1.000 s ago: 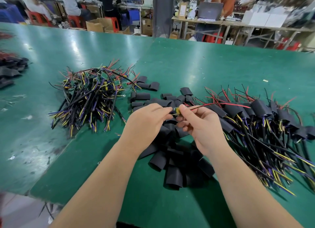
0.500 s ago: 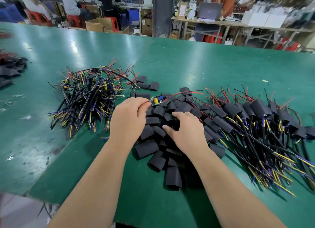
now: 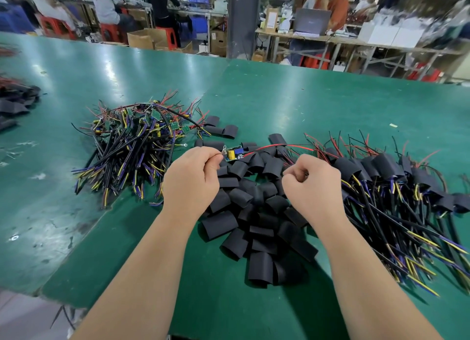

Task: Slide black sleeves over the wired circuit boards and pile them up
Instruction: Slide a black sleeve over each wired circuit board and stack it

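**A:** Bare boards (image 3: 132, 141) sat heaped centre-left. The left hand (image 3: 190, 184) pinched one circuit board (image 3: 232, 153) by its end, lifted clear for sleeving, I'd guess.

**B:** Loose sleeves (image 3: 254, 212) lay mid-frame. The right hand (image 3: 310, 187) was curled, round what, couldn't tell. Sleeved pile (image 3: 394, 177) waited right.

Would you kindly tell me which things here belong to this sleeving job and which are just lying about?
Job: left hand, held circuit board, loose black sleeves, bare-board heap, sleeved pile.
Lying about: laptop, cardboard box, red stool, white scrap.
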`<state>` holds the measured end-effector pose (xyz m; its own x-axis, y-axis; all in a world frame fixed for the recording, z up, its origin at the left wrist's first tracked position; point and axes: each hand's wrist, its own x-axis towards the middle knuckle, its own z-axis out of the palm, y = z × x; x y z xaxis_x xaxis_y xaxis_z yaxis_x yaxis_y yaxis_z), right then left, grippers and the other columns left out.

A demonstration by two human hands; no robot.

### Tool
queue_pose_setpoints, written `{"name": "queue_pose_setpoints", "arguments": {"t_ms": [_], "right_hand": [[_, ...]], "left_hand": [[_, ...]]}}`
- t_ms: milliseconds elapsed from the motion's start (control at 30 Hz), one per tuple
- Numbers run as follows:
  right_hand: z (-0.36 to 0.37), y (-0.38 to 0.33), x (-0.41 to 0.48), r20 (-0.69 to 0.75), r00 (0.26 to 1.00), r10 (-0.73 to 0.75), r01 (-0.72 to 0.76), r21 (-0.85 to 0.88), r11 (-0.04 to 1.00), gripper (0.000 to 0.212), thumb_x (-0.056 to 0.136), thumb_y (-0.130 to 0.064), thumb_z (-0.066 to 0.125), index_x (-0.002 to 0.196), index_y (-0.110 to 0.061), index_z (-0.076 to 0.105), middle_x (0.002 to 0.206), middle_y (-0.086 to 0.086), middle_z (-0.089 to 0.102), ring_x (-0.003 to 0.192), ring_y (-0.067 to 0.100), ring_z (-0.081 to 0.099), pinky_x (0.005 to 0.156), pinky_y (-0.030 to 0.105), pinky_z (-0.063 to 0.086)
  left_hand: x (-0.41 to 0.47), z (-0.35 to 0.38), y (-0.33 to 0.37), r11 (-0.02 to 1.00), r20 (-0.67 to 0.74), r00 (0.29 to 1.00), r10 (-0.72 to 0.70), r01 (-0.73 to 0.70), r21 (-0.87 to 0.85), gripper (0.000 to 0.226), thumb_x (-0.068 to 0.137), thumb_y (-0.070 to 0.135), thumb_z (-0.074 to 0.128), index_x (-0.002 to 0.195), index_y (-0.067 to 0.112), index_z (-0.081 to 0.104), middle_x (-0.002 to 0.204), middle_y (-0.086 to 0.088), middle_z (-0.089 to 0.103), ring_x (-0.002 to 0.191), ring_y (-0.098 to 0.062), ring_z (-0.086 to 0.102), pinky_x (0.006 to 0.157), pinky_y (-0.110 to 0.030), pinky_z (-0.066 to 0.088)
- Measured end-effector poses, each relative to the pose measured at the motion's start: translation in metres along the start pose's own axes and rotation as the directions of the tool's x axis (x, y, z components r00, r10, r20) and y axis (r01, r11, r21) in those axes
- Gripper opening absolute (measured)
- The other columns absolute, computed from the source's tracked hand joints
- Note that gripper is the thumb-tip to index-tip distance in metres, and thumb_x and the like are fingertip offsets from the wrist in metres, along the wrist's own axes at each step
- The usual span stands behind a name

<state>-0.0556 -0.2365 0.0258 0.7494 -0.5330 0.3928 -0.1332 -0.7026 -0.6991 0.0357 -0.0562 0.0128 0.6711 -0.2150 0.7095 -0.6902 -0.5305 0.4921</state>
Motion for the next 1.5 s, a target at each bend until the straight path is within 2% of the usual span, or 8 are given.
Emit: {"name": "queue_pose_setpoints", "arguments": {"t_ms": [300, 533, 600, 733, 867, 1000, 1200, 1500], "right_hand": [[0.018, 0.012, -0.002, 0.262, 0.964, 0.046, -0.058, 0.041, 0.997, 0.025, 0.073, -0.032, 0.082, 0.084, -0.026, 0.06, 0.076, -0.012, 0.063, 0.063, 0.0, 0.052, 0.058, 0.005, 0.039], [0.016, 0.017, 0.005, 0.19, 0.981, 0.036, -0.083, 0.245, 0.966, 0.035, 0.076, -0.003, 0.071, 0.082, -0.036, 0.063, 0.087, -0.016, 0.067, 0.069, 0.002, 0.06, 0.062, 0.011, 0.045], [0.007, 0.02, 0.008, 0.128, 0.987, 0.093, -0.145, 0.498, 0.855, 0.033, 0.077, 0.002, 0.071, 0.084, -0.029, 0.068, 0.093, -0.014, 0.07, 0.08, 0.007, 0.064, 0.075, 0.018, 0.048], [-0.015, 0.026, 0.011, 0.148, 0.982, 0.117, -0.184, 0.892, 0.412, 0.029, 0.081, 0.009, 0.062, 0.09, -0.017, 0.068, 0.102, 0.004, 0.069, 0.089, 0.014, 0.063, 0.082, 0.026, 0.053], [-0.027, 0.024, 0.012, 0.193, 0.967, 0.168, -0.204, 0.978, 0.052, 0.024, 0.074, -0.001, 0.058, 0.094, -0.015, 0.059, 0.103, 0.006, 0.071, 0.099, 0.016, 0.068, 0.092, 0.031, 0.054], [-0.027, 0.017, 0.011, 0.187, 0.965, 0.183, -0.166, 0.979, -0.122, 0.022, 0.076, -0.005, 0.056, 0.097, -0.013, 0.056, 0.1, 0.002, 0.074, 0.098, 0.011, 0.069, 0.086, 0.028, 0.056], [-0.024, 0.01, 0.01, 0.212, 0.964, 0.16, -0.191, 0.972, -0.14, 0.022, 0.077, -0.001, 0.055, 0.087, -0.014, 0.07, 0.102, 0.005, 0.074, 0.098, 0.013, 0.07, 0.084, 0.027, 0.056], [-0.027, 0.008, 0.009, 0.281, 0.948, 0.148, -0.28, 0.96, -0.031, 0.042, 0.074, -0.005, 0.061, 0.109, -0.021, 0.046, 0.113, 0.011, 0.071, 0.08, 0.015, 0.057, 0.064, 0.019, 0.047]], "left_hand": [[0.0, -0.001, -0.001, 0.999, -0.02, 1.0, -0.001, 0.0, -0.046, 0.016, 0.09, 0.011, 0.053, 0.085, 0.005, 0.067, 0.073, -0.002, 0.066, 0.068, -0.022, 0.059, 0.064, -0.025, 0.041], [0.0, -0.002, 0.0, 0.998, -0.028, 1.0, -0.005, 0.003, -0.068, 0.018, 0.09, 0.011, 0.051, 0.085, 0.004, 0.067, 0.072, -0.001, 0.066, 0.067, -0.021, 0.059, 0.064, -0.024, 0.041], [0.0, -0.003, 0.0, 0.997, -0.04, 0.999, -0.011, 0.008, -0.079, 0.018, 0.09, 0.01, 0.051, 0.085, 0.004, 0.067, 0.072, -0.001, 0.065, 0.067, -0.021, 0.059, 0.064, -0.024, 0.04], [0.0, -0.002, -0.001, 0.995, -0.075, 0.995, -0.059, 0.053, -0.084, 0.02, 0.091, 0.013, 0.05, 0.084, 0.005, 0.067, 0.071, -0.003, 0.066, 0.068, -0.025, 0.06, 0.066, -0.03, 0.042], [0.001, -0.002, -0.002, 0.991, -0.109, 0.991, -0.082, 0.07, -0.111, 0.02, 0.091, 0.013, 0.049, 0.084, 0.006, 0.067, 0.071, 0.002, 0.064, 0.068, -0.024, 0.06, 0.066, -0.028, 0.041], [0.0, -0.001, -0.001, 0.99, -0.082, 0.993, -0.08, 0.069, -0.126, 0.02, 0.09, 0.014, 0.05, 0.085, 0.007, 0.068, 0.07, 0.004, 0.063, 0.068, -0.023, 0.061, 0.067, -0.03, 0.043], [-0.002, 0.002, 0.002, 0.99, -0.02, 0.999, -0.045, 0.042, -0.132, 0.019, 0.089, 0.014, 0.05, 0.085, 0.009, 0.068, 0.068, 0.011, 0.058, 0.064, -0.012, 0.055, 0.063, -0.022, 0.041], [-0.008, 0.008, 0.008, 0.984, 0.155, 0.987, 0.041, -0.012, -0.18, 0.018, 0.087, 0.02, 0.054, 0.085, 0.013, 0.07, 0.071, 0.013, 0.06, 0.066, -0.01, 0.057, 0.064, -0.024, 0.047]]}}
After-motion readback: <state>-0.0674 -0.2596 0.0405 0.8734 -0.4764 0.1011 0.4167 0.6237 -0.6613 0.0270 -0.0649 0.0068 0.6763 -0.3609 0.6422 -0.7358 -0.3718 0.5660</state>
